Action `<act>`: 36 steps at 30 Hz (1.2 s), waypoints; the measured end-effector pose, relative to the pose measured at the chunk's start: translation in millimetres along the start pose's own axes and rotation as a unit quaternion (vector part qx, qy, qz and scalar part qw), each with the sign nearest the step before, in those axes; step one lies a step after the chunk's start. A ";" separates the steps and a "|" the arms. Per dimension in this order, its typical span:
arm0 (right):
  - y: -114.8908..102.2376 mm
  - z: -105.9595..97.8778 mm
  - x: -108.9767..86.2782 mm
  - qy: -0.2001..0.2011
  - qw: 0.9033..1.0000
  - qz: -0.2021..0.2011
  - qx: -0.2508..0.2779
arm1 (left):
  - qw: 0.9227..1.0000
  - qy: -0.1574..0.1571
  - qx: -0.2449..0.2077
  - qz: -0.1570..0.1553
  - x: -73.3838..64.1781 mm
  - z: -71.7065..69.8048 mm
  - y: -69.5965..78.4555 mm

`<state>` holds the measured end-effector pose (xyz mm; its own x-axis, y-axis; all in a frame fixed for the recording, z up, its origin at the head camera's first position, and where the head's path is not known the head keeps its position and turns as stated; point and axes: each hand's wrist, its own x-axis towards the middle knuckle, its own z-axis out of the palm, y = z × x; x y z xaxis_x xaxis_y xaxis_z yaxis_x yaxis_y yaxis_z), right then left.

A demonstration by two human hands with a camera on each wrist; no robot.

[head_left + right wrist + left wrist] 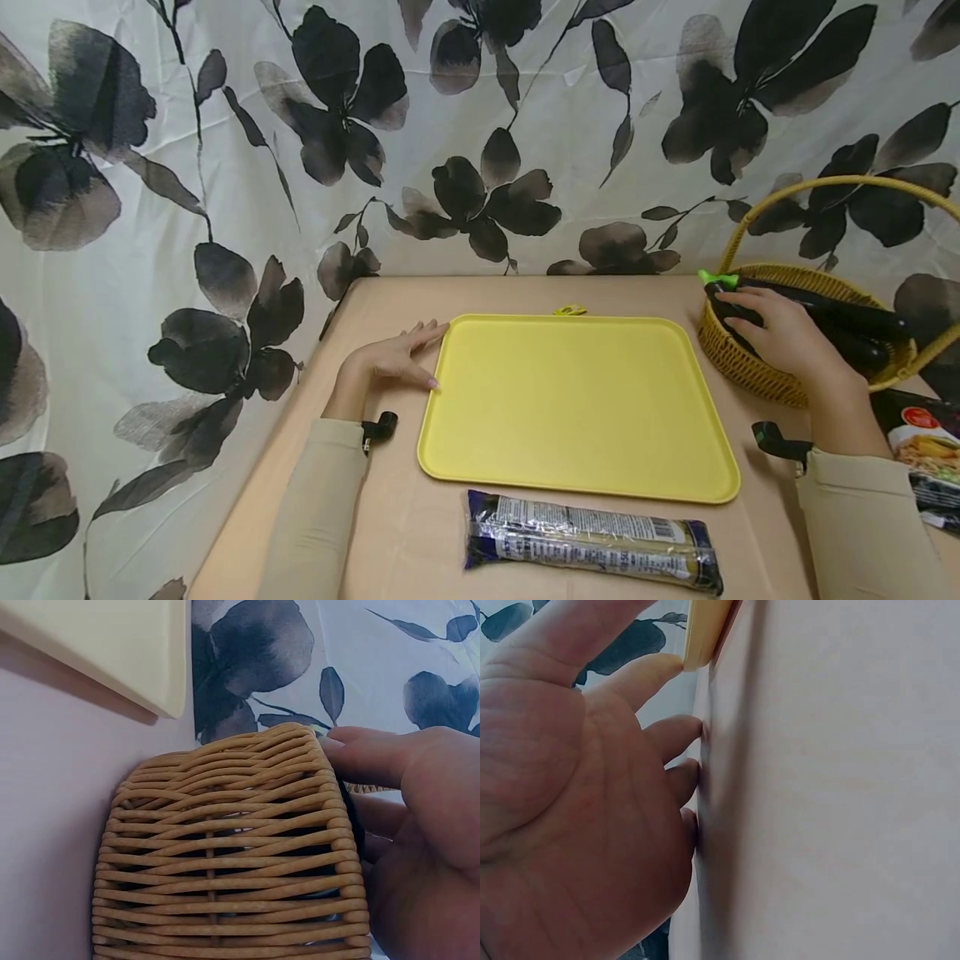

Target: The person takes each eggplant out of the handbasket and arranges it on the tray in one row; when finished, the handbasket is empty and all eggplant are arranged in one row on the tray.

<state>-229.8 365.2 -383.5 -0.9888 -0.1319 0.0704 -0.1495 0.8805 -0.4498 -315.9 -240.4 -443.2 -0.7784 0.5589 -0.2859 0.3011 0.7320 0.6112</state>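
Observation:
A yellow tray (577, 408) lies on the table. My left hand (393, 354) is at its left edge, fingers spread, with thumb and forefinger touching the rim; in the left wrist view the palm of the left hand (592, 795) shows beside the tray's edge (705, 634). At the right, a wicker basket (738, 362) with a tall handle holds dark eggplants (847, 308), one with a green cap. Reaching into it, my right hand (780, 329) grips an eggplant near the cap end. In the right wrist view the basket wall (232, 847) hides most of what the fingers hold.
A clear packet of what looks like spaghetti (592, 537) lies in front of the tray. Beside the right forearm is a dark printed food package (926, 454). Behind the tray sits a small yellow object (570, 310). A floral curtain (480, 133) hangs behind the table.

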 end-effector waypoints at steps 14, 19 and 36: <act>-4.2 -0.5 3.4 0.009 1.000 0.015 -0.008 | 1.000 0.002 0.000 -0.008 2.8 -4.0 1.9; -3.9 0.2 2.1 0.014 1.000 0.002 -0.012 | 1.000 0.000 -0.002 -0.009 2.9 -3.5 2.2; -11.5 -5.2 -5.0 0.088 0.996 -0.018 0.022 | 1.000 -0.003 -0.006 -0.023 0.6 -2.1 3.7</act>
<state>-223.1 358.1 -374.1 -0.9678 -0.0781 0.2395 -0.1884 0.8555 -0.4823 -316.4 -238.2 -439.6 -0.7877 0.5271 -0.3191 0.2577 0.7523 0.6064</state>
